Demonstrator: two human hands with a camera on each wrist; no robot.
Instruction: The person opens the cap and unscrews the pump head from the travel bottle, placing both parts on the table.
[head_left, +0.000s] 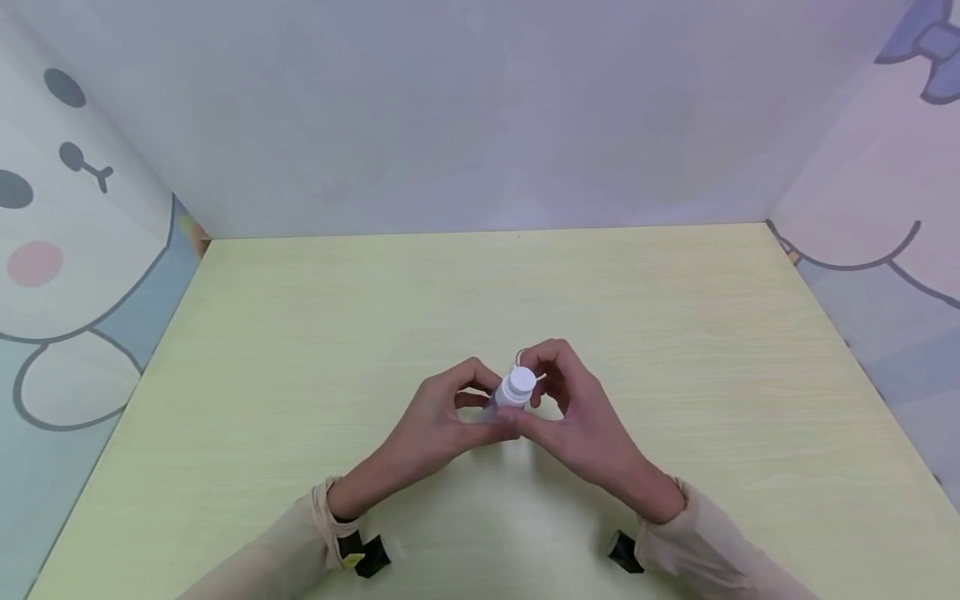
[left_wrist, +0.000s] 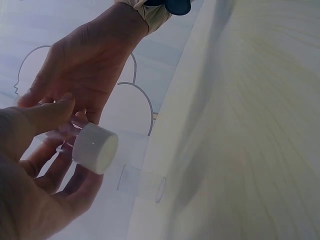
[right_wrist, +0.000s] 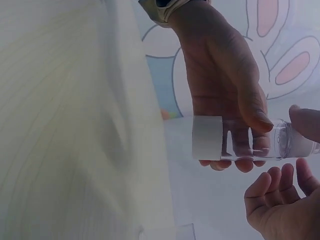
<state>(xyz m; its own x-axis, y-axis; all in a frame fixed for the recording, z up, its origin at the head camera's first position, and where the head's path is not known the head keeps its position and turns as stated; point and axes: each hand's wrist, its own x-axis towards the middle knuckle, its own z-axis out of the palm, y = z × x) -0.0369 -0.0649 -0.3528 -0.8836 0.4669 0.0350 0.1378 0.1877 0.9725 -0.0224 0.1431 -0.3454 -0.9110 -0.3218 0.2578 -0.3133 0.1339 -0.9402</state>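
Observation:
A small clear bottle (right_wrist: 265, 148) is held upright between both hands above the table, its stepped white top (head_left: 521, 381) facing up. Its white base (left_wrist: 95, 148) points down at the table. My left hand (head_left: 441, 414) grips the clear body, thumb in front and fingers behind. My right hand (head_left: 581, 417) pinches around the upper end, thumb at the neck and forefinger close on the far side. Beyond the bottle a clear cylinder (left_wrist: 142, 183) stands on the table; in the head view my right fingers mostly hide it.
The pale wood table (head_left: 300, 333) meets a plain back wall (head_left: 480, 117). Side walls with cartoon drawings (head_left: 71, 208) border it left and right. Small black devices (head_left: 372, 557) sit at both sleeve cuffs.

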